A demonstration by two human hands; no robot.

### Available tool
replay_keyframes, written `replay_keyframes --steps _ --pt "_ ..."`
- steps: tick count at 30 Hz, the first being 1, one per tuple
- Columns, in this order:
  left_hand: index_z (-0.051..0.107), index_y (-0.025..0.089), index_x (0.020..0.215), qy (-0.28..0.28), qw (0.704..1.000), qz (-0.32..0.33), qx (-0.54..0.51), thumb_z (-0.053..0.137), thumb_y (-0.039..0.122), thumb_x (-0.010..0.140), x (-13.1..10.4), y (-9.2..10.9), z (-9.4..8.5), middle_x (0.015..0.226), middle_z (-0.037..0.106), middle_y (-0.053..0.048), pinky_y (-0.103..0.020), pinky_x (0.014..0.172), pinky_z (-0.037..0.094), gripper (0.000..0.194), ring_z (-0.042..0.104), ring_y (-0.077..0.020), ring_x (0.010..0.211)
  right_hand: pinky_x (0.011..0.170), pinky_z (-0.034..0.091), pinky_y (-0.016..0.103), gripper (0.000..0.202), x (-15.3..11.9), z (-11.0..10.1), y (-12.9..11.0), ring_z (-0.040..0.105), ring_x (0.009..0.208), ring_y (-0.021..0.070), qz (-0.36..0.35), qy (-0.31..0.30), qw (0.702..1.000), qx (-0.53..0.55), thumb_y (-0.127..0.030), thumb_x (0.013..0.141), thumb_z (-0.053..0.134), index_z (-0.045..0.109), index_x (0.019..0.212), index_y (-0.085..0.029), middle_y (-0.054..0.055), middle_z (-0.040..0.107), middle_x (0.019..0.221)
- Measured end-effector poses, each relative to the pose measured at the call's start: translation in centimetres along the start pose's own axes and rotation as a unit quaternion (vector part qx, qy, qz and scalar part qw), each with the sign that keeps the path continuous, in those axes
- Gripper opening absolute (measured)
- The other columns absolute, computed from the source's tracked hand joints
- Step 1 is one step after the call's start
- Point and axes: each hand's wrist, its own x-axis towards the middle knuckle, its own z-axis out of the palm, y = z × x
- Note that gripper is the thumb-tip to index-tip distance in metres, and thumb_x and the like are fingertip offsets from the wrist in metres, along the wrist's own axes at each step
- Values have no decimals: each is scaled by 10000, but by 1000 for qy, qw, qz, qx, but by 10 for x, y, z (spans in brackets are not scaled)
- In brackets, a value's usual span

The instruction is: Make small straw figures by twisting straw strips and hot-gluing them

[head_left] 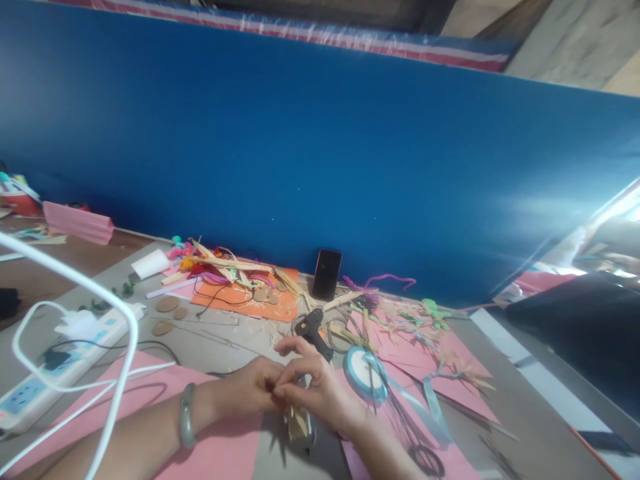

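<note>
My left hand [255, 385], with a pale bangle on its wrist, is closed, its fingertips pressed together against those of my right hand [323, 393]. The thumb and forefinger of my right hand pinch, while other fingers arch above. Below the joined fingertips shows a small tan, papery piece [299, 425] with pale and dark parts; my right hand covers its upper end. What exactly the fingertips grip is hidden. Just beyond my right hand lies a black glue gun [314, 331]. A blue ribbon roll [365, 375] sits to its right, with scissors [425, 460] closer to me.
A white power strip [75, 367] with looping white cable [131, 333] occupies the left. Pink sheets [215, 433] and a littered orange sheet [240, 300] cover parts of the table. A phone [327, 275] leans on the blue partition [320, 147]. Round tan discs [167, 304] lie at left.
</note>
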Motion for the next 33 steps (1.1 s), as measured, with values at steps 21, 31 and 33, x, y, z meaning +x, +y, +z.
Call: replay_keyframes --steps 21,31,33 --pt "714 107 744 58 998 10 38 641 393 858 0 -7 -7 689 624 -37 -249 630 454 317 583 -161 682 829 459 320 148 4 -10 -4 599 914 190 6 25 996 83 -319 783 756 702 721 -197 31 588 949" --pt "767 151 839 17 1000 3 10 659 257 800 2 -8 3 795 727 -62 -288 685 519 157 671 -227 798 953 399 365 143 3 3 0 573 1045 221 24 -7 1000 4 -80 688 764 754 662 -220 24 571 1067" --pt "767 138 823 17 1000 -2 4 645 214 781 3 -14 2 781 726 -59 -276 674 514 150 668 -217 776 933 398 351 169 4 7 -2 575 1007 210 33 14 999 -15 -46 666 751 737 633 -211 18 577 1023"
